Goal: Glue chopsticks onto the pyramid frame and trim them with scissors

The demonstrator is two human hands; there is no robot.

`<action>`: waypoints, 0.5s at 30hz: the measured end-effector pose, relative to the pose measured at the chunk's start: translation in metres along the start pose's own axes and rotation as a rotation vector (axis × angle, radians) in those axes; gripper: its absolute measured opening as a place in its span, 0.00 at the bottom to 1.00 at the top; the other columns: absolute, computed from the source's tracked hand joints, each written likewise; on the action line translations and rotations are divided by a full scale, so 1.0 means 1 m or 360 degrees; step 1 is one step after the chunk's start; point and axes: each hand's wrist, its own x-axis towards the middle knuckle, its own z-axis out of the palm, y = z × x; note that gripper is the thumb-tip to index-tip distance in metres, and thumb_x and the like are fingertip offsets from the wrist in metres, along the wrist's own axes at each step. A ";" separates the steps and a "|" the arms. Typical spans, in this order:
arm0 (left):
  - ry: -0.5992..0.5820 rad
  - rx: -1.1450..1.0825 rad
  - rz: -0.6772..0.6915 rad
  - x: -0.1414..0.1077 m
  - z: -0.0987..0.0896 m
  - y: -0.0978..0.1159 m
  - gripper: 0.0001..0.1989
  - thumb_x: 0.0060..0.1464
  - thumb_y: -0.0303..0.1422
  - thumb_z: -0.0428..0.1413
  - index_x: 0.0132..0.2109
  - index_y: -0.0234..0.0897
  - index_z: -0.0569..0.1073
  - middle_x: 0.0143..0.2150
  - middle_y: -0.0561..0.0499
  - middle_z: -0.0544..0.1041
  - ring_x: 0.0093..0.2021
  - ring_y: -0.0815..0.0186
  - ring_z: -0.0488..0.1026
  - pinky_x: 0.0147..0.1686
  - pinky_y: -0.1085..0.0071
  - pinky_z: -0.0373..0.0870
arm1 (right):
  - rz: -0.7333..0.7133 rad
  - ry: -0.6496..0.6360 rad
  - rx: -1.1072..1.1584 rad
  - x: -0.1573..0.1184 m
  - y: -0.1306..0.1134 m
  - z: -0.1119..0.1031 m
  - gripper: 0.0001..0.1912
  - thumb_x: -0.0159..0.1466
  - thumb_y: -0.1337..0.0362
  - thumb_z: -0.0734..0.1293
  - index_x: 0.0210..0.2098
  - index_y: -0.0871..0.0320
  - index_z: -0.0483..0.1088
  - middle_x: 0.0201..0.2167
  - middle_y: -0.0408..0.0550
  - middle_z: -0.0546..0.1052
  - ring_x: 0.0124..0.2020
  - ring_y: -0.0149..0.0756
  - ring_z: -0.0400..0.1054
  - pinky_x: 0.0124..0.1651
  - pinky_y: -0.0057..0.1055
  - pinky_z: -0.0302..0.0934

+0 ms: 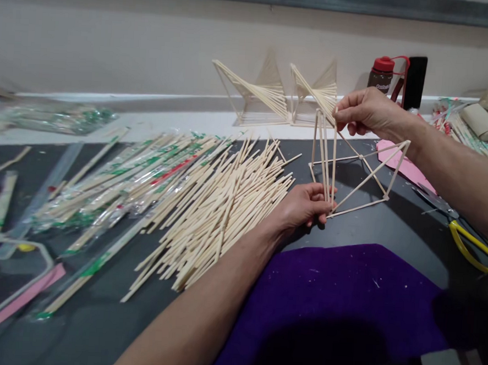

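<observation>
A frame of thin wooden sticks (370,176) stands on the dark table, joined at its corners. Several upright sticks fan up along its left side. My left hand (309,204) is closed around the lower end of a wooden stick (334,160), close to the frame's near bottom corner. Up at that stick's top end, the thumb and fingers of my right hand (362,111) are pinched together. Whether the stick is fastened at either end cannot be made out.
Loose sticks (221,219) lie heaped left of the frame, beside wrapped sticks (145,171). Two stick structures (265,98) stand by the wall. At right are yellow-handled scissors (467,240), pink material (406,165) and a red-capped bottle (380,75). Purple cloth (345,288) lies in front.
</observation>
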 end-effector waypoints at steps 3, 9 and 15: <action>-0.0006 0.0009 -0.0002 0.001 -0.001 -0.002 0.15 0.51 0.21 0.61 0.48 0.31 0.76 0.29 0.52 0.77 0.17 0.77 0.68 0.12 0.82 0.53 | 0.0019 0.0062 0.0003 -0.001 -0.003 0.002 0.08 0.61 0.71 0.73 0.26 0.61 0.74 0.23 0.46 0.77 0.18 0.23 0.62 0.17 0.22 0.50; -0.0003 0.0018 0.0000 0.002 -0.001 -0.003 0.16 0.51 0.20 0.61 0.48 0.31 0.75 0.32 0.50 0.78 0.18 0.77 0.69 0.12 0.82 0.53 | -0.0012 0.0073 -0.0012 0.001 -0.003 0.003 0.07 0.64 0.70 0.71 0.28 0.60 0.76 0.21 0.44 0.76 0.17 0.23 0.61 0.14 0.20 0.47; -0.0019 -0.0006 0.0010 0.000 -0.001 -0.003 0.15 0.50 0.21 0.61 0.47 0.32 0.75 0.33 0.51 0.78 0.18 0.77 0.69 0.13 0.82 0.53 | 0.0028 -0.0011 0.0099 0.009 0.002 0.002 0.05 0.63 0.70 0.71 0.30 0.60 0.76 0.21 0.44 0.75 0.17 0.22 0.61 0.15 0.21 0.48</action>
